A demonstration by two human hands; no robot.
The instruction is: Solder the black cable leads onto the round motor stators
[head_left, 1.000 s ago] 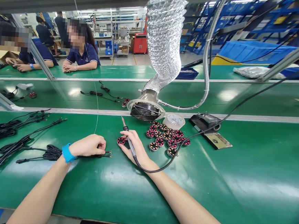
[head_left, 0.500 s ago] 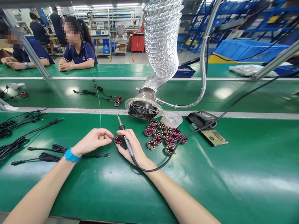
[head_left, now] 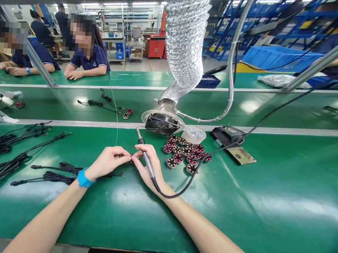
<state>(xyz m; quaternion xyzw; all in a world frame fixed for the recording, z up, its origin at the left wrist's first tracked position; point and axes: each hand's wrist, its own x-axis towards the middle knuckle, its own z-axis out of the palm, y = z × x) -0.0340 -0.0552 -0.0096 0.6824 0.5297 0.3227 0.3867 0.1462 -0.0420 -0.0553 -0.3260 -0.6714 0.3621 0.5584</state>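
My right hand (head_left: 151, 168) is wrapped round a soldering iron (head_left: 148, 164), its tip pointing up and away. Thumb and index finger of the same hand reach a small motor stator (head_left: 131, 159) with red windings, mostly hidden by fingertips. My left hand (head_left: 109, 161), with a blue wristband (head_left: 85, 177), pinches at the stator's left side; what lies between its fingertips is too small to make out. A thin wire (head_left: 117, 122) hangs from above, down to behind the left hand. Under and beside the left wrist lie black cables (head_left: 61, 177) with bare ends.
Several stators (head_left: 188, 154) cluster right of my hands, by a tape roll (head_left: 194, 135) and an iron stand (head_left: 229, 137). A fume extractor (head_left: 162, 123) hangs ahead. More cables (head_left: 17, 157) lie left. A conveyor belt (head_left: 53, 107) runs behind; co-workers (head_left: 89, 60) sit beyond it.
My hands have drawn together, and the fingertips now cover most of the stator. The soldering iron has shifted slightly right. Cables and stators on the belt behind have moved a little left.
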